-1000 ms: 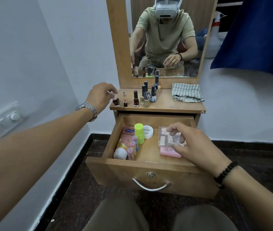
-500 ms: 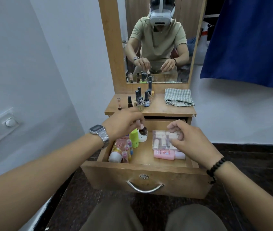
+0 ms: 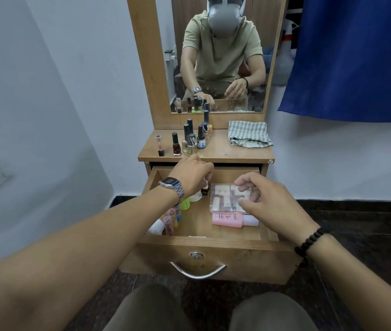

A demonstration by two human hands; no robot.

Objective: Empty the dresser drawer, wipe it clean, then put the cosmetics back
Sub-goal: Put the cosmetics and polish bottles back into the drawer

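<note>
Soft, even indoor light, faint shadows only; wide-angle lens bows the pale grey walls point(image 3: 46, 91) at nine o'clock; slight overall blur.

Silver wristwatch point(image 3: 172, 186), black bead bracelet point(image 3: 309, 242)
</note>
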